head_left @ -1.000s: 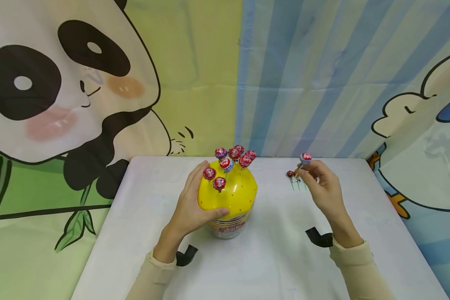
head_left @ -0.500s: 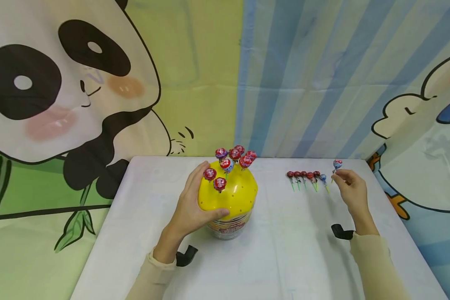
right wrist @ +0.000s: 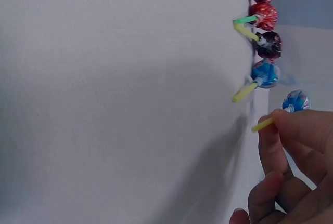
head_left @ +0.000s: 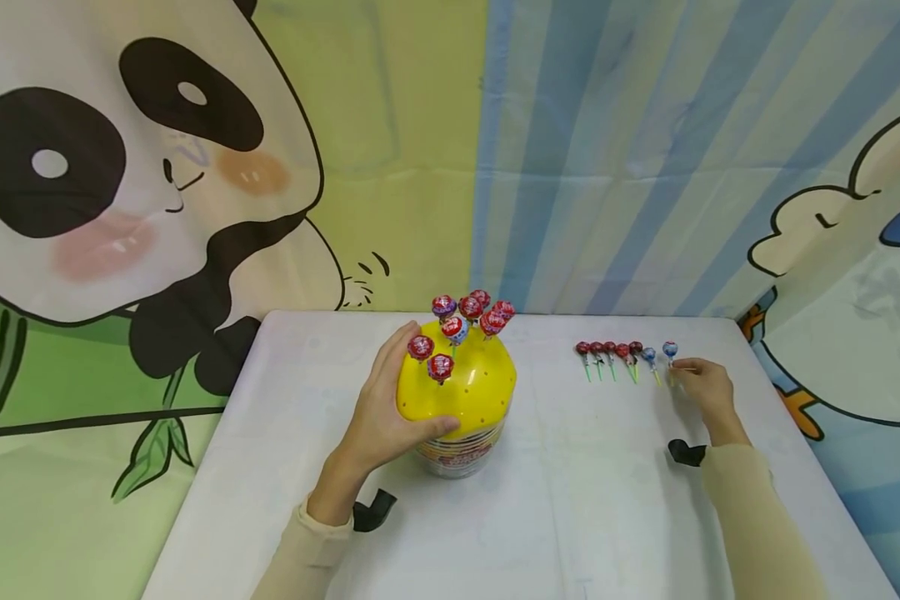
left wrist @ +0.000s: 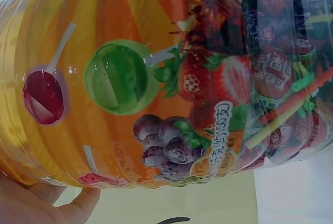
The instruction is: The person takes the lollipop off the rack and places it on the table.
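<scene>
"Six lollies (head_left: 622,350) lie in a row on the table (head_left: 607,500); where is the held lolly (head_left: 670,348) from them?"

"Just right of the row's blue lolly (head_left: 648,353), with a gap between. I have it on the row side of my right hand (head_left: 707,388)."

"How is the hold?"

"Thumb and finger pinch its stick (right wrist: 263,124); I see the other fingers bent, with nothing visible in them."

"And its long axis?"

"Candy end to the far edge, stick to the near side, roughly in line with its neighbours. I can't tell whether it touches the table."

"The other hand?"

"My left hand (head_left: 381,417) is well apart, curled about the yellow lid (head_left: 468,396) of the jar (head_left: 457,458). I judge the right the nearer one, and that gap what counts."
</scene>
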Demonstrator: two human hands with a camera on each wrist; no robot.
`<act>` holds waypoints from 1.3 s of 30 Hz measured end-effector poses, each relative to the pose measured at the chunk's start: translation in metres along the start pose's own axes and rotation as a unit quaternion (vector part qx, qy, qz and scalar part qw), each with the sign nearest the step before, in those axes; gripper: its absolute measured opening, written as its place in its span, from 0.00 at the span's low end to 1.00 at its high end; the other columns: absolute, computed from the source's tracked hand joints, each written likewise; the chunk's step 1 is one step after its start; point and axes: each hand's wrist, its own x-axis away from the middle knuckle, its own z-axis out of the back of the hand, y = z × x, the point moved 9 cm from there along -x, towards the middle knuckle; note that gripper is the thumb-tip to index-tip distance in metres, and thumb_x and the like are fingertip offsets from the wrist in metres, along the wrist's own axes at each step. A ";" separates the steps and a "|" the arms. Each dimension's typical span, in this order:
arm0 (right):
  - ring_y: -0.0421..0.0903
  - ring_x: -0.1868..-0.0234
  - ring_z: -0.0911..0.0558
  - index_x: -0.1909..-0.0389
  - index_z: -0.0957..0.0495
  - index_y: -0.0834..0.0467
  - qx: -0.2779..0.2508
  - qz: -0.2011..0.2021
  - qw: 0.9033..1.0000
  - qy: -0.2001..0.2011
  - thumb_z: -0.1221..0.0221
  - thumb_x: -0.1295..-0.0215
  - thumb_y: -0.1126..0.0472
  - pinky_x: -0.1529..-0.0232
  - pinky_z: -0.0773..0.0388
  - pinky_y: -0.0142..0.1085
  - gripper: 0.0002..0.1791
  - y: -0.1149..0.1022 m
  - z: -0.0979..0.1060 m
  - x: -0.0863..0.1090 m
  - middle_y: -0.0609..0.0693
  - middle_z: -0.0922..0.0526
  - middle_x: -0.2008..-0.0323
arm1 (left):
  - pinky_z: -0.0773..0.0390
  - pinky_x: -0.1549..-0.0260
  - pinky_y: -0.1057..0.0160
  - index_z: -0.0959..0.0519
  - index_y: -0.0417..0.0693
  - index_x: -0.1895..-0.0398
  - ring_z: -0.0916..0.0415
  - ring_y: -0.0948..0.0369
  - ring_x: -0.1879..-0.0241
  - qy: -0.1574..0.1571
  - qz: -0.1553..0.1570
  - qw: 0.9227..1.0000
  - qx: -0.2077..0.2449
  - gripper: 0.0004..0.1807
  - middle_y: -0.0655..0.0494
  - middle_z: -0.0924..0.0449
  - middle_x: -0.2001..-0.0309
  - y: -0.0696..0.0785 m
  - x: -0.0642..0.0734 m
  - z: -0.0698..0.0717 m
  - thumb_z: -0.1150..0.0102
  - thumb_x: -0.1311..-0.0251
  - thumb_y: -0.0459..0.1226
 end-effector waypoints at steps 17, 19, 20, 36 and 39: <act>0.66 0.34 0.35 0.42 0.21 0.65 0.014 -0.043 0.999 0.028 0.44 0.27 0.53 0.37 0.43 0.66 0.23 0.011 -0.006 -0.012 0.66 0.29 0.35 | 0.27 0.39 0.50 0.47 0.56 0.20 0.36 0.57 0.33 0.002 -0.007 1.000 -0.004 0.60 0.59 0.50 0.23 0.004 -0.002 0.001 0.21 0.55 0.53; 0.66 0.36 0.34 0.42 0.21 0.65 0.012 -0.040 0.999 0.028 0.44 0.27 0.53 0.38 0.41 0.64 0.23 0.010 -0.007 -0.012 0.66 0.28 0.36 | 0.27 0.39 0.50 0.47 0.57 0.20 0.36 0.57 0.33 0.003 -0.006 1.000 -0.005 0.60 0.60 0.50 0.23 0.004 -0.002 0.001 0.21 0.56 0.53; 0.65 0.36 0.34 0.42 0.21 0.65 0.012 -0.038 0.999 0.028 0.45 0.27 0.53 0.39 0.39 0.63 0.23 0.009 -0.007 -0.011 0.66 0.28 0.36 | 0.28 0.39 0.50 0.47 0.58 0.20 0.36 0.57 0.32 0.003 -0.005 1.000 -0.005 0.61 0.61 0.50 0.23 0.003 -0.002 0.001 0.21 0.56 0.53; 0.45 0.57 0.21 0.46 0.17 0.60 -0.087 0.172 0.979 0.062 0.40 0.29 0.49 0.64 0.24 0.32 0.21 -0.110 -0.010 0.060 0.52 0.15 0.55 | 0.27 0.39 0.53 0.46 0.57 0.21 0.37 0.59 0.32 0.002 0.005 1.000 0.000 0.60 0.61 0.50 0.23 -0.002 0.000 0.000 0.21 0.56 0.55; 0.39 0.60 0.20 0.48 0.17 0.62 -0.142 0.241 0.959 0.034 0.37 0.30 0.52 0.64 0.24 0.28 0.18 -0.155 -0.017 0.093 0.49 0.15 0.58 | 0.27 0.39 0.53 0.46 0.57 0.21 0.37 0.60 0.32 0.001 0.007 1.000 0.002 0.60 0.61 0.50 0.23 -0.002 -0.001 0.000 0.21 0.56 0.55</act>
